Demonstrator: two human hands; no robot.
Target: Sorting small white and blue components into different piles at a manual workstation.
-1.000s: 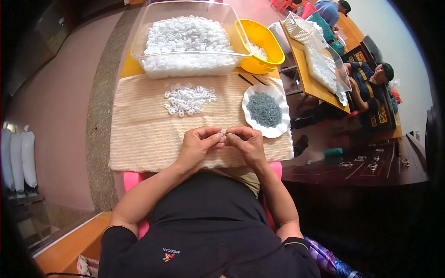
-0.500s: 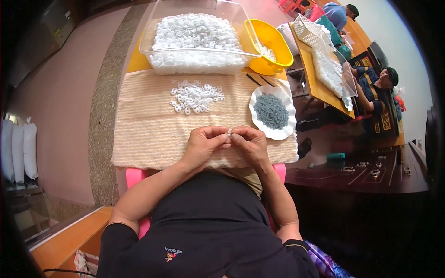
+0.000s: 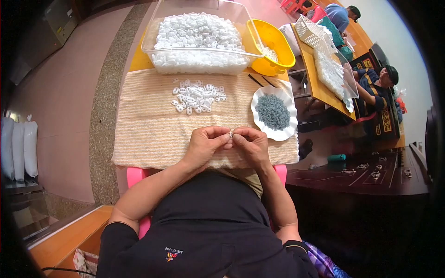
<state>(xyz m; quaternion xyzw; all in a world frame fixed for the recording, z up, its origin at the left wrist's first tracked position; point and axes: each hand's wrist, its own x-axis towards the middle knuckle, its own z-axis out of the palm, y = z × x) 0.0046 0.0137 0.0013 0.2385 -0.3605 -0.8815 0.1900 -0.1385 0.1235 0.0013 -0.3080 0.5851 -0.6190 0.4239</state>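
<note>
My left hand [image 3: 203, 144] and my right hand [image 3: 251, 142] meet at the front middle of a striped towel [image 3: 146, 125]. Thumbs and fingertips of both hands pinch one small whitish plastic piece [image 3: 231, 134], mostly covered by the fingers. Beyond them lies a loose pile of small white oval pieces with two holes [image 3: 198, 96]. To the right of the pile, close to my right hand, a white wavy-edged plate [image 3: 254, 111] holds a heap of tiny grey-blue pieces [image 3: 272, 111].
At the back stands a clear plastic bin [image 3: 155, 50] full of white pieces, beside a yellow tub [image 3: 279, 66]. Two thin dark sticks [image 3: 255, 80] lie near the plate. Co-workers sit around another table [image 3: 320, 85] at the right. White sacks [image 3: 30, 148] stand far left.
The hands keep their pinch on the small piece, with hardly any finger movement. The whole view has shifted very slightly.
</note>
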